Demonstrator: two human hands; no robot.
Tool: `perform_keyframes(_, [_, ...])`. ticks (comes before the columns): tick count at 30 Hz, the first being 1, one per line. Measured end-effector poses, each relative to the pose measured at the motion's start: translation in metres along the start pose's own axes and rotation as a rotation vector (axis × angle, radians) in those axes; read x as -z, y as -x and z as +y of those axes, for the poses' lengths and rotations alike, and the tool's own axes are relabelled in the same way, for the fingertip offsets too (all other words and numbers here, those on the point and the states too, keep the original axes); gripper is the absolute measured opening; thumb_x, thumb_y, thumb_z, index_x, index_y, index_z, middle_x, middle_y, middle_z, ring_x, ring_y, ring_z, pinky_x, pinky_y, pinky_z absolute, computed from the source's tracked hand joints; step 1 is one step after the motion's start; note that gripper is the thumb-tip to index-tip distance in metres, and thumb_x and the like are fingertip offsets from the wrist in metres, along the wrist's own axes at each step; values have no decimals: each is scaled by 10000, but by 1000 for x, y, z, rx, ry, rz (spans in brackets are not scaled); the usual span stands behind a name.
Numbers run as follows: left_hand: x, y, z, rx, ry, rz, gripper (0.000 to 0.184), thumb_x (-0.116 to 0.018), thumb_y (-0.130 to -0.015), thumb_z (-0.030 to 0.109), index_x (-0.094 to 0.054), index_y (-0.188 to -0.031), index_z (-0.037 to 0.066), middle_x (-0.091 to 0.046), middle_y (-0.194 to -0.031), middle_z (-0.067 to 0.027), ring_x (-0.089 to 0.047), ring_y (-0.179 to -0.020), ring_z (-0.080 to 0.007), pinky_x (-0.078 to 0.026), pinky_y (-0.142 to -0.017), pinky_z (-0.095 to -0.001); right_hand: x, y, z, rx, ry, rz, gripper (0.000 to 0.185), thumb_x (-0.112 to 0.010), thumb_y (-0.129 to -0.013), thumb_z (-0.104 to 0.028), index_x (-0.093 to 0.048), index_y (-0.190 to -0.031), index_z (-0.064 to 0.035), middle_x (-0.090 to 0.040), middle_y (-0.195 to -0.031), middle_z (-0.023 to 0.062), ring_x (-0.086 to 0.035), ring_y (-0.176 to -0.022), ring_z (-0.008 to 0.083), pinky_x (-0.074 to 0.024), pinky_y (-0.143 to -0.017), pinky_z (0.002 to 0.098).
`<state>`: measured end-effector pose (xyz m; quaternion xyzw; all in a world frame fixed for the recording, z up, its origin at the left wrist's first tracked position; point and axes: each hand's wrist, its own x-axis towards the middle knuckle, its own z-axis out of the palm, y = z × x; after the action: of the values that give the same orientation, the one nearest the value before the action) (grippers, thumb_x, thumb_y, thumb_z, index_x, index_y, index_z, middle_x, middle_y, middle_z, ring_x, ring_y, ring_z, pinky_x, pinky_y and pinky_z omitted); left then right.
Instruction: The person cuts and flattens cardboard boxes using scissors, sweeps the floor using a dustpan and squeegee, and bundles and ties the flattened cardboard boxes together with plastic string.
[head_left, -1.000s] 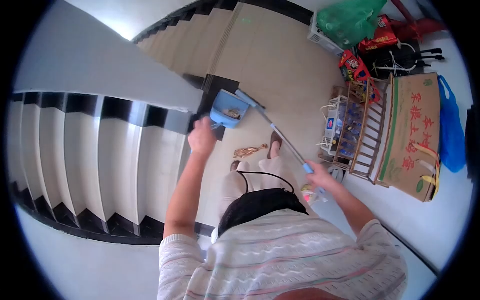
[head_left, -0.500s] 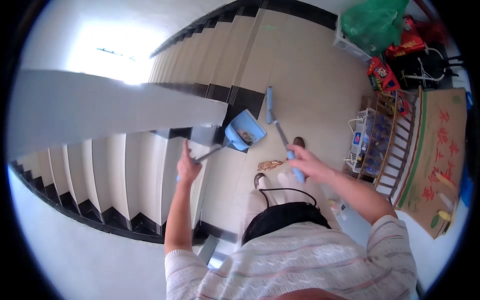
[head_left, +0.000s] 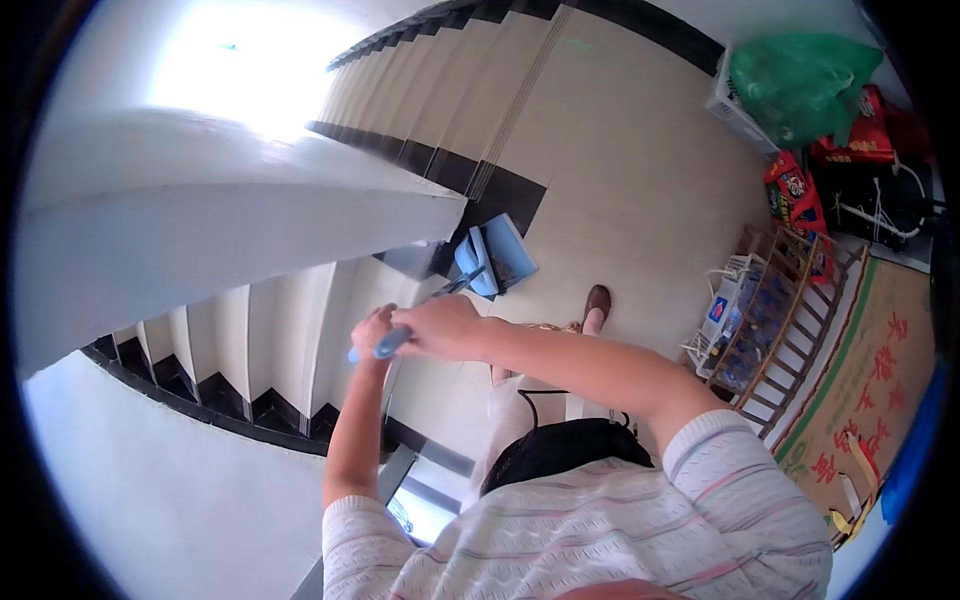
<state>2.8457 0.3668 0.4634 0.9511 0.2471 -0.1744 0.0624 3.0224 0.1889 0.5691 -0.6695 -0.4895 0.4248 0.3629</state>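
My left hand (head_left: 372,328) is closed round the handle of a blue dustpan, whose blue tip shows just under the fist. Right beside it, my right hand (head_left: 438,324) grips a broom by its handle, with the blue handle end (head_left: 393,343) sticking out to the left. The blue dustpan (head_left: 515,240) rests on the landing floor by the wall's end, with some debris inside. The blue broom head (head_left: 483,262) lies over the dustpan's left part; whether they touch I cannot tell. Both poles run close together, partly hidden by my right hand.
Stairs (head_left: 270,350) drop away at left, and another flight (head_left: 440,110) lies beyond the white half-wall (head_left: 240,230). At right stand a wooden rack (head_left: 790,320) with bottles, a cardboard box (head_left: 850,390) and a green plastic bag (head_left: 800,85). My shoe (head_left: 597,305) is on the tiles.
My right hand has swung left with the broom, up beside my left hand. The broom head has gone from the open floor to the dustpan. My left forefinger, stretched out before, is now curled.
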Motion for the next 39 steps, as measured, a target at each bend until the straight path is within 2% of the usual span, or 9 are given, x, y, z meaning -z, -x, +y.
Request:
perform_keyframes(3, [-104, -3, -68, -148, 96, 73, 359, -594, -709, 303, -605, -1023, 130, -624, -970, -53, -603, -867, -218, -473, -749, -346, -26, -36, -12, 48, 96, 41, 298, -636, -730, -392, -591, -852, -123, -635, -775, 73, -622, -748, 273, -492, -664, 390])
perform_keyframes(14, [-105, -21, -89, -369, 504, 72, 401, -630, -742, 295, -530, -1052, 61, -584, -986, -72, -554, -912, -207, -448, -775, -339, -90, -83, -31, 33, 275, 293, 196, -618, -719, -272, -587, -807, -100, -618, -714, 112, -615, -745, 291, -464, -684, 434])
perform_keyframes(20, [0, 4, -12, -67, 1913, -156, 318, -519, -829, 323, -494, -977, 43, -526, -930, -55, -517, -927, -152, -448, -786, -301, -96, -82, -31, -22, 257, 366, 195, -615, -688, -243, -584, -812, -96, -613, -708, 108, -608, -719, 314, -470, -645, 437])
perform_keyframes(23, [1, -3, -19, -46, 2036, -332, 270, -523, -830, 288, -502, -938, 42, -516, -904, -44, -521, -862, -145, -462, -729, -289, -85, -62, -37, -82, 199, 302, 242, -617, -689, -200, -601, -897, -78, -601, -715, 109, -593, -727, 298, -470, -633, 410])
perform_keyframes(28, [-45, -18, -40, -436, 1559, -86, 134, -577, -781, 132, -519, -858, 38, -539, -851, -41, -512, -825, -117, -437, -687, -266, -119, -67, -27, 16, 149, 455, 223, -598, -687, -264, -587, -797, -70, -601, -752, 152, -587, -764, 329, -456, -676, 439])
perform_keyframes(31, [-40, -17, -36, -399, 1488, 9, 142, -601, -761, 125, -545, -855, 35, -560, -871, -45, -533, -824, -134, -439, -688, -280, -121, -70, -32, -19, 158, 461, 241, -590, -705, -248, -588, -861, -65, -605, -801, 147, -585, -797, 322, -457, -705, 426])
perform_keyframes(34, [-38, -26, -36, -186, 1866, -346, 235, -614, -760, 59, -494, -962, 66, -521, -962, -52, -526, -881, -163, -450, -798, -315, -118, -57, -34, -167, 140, 421, 320, -592, -727, -219, -586, -1010, -71, -615, -898, 133, -585, -856, 308, -461, -739, 404])
perform_keyframes(38, [15, -5, -12, -481, 803, 87, 205, -662, -706, 161, -629, -881, 58, -628, -789, -63, -589, -736, -173, -457, -691, -288, -139, -4, -29, -205, 50, 619, 309, -562, -718, -211, -567, -999, -82, -615, -903, 144, -584, -864, 321, -454, -746, 423])
perform_keyframes(39, [17, -8, -13, -410, 767, -3, 202, -666, -690, 145, -645, -871, 56, -635, -790, -73, -597, -727, -177, -461, -685, -285, -150, 27, -27, -211, 53, 698, 300, -552, -708, -204, -565, -983, -85, -616, -902, 145, -586, -862, 327, -453, -746, 430])
